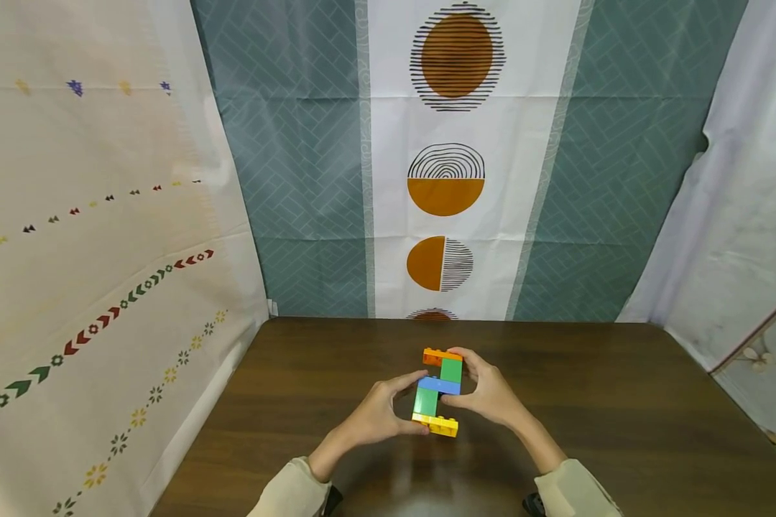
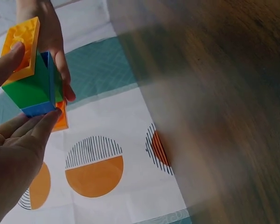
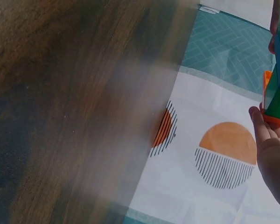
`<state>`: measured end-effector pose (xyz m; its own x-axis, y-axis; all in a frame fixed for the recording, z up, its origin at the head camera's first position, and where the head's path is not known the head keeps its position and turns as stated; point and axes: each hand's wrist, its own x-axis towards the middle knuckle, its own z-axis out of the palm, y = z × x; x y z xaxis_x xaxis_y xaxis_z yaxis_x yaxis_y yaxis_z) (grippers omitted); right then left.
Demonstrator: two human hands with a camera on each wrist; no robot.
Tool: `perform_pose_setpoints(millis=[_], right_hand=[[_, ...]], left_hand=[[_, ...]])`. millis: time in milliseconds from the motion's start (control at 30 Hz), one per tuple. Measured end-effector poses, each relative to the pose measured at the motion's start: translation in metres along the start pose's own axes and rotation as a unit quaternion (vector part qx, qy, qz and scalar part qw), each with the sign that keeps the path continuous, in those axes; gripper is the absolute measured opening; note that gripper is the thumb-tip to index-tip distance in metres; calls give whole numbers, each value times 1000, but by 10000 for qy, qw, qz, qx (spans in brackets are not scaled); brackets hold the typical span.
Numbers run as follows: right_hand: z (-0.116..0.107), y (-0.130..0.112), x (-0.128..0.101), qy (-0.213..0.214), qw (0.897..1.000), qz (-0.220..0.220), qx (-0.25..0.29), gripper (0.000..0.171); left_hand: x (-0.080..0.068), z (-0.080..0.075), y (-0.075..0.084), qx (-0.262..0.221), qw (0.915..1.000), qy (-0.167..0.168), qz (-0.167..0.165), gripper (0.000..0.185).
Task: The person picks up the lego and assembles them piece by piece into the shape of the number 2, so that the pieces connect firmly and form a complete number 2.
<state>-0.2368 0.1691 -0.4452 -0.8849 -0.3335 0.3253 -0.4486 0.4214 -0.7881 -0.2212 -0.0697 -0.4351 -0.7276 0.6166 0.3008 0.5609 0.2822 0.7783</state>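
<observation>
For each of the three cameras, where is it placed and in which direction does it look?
Head: worn on the head, looking forward and down at the wooden table; both forearms show, left hand and right hand gripping the brick stack.
Left wrist: at the left wrist, looking along the left hand to the brick stack and curtain.
Right wrist: at the right wrist; fingertips of the right hand show.
Shared: all see the brick stack and curtain.

glossy plastic bricks (image 1: pixel 441 391), polished wood table (image 1: pixel 621 402)
</observation>
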Motion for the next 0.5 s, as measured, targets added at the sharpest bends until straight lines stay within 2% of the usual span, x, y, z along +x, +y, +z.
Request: perform_pose_setpoints(millis=[133,367,500], right_hand=[[-2,2,1,-52,10000,-53,13,74],[-1,12,3,-350,9991,236,67,73],[2,22,4,-471,9982,319,184,74]], left_hand=[[2,2,-2,79,10000,50,35,79],[5,8,-14,-54,10000,55,-36,78],[7,13,-23,206,9996,105,-162,78]])
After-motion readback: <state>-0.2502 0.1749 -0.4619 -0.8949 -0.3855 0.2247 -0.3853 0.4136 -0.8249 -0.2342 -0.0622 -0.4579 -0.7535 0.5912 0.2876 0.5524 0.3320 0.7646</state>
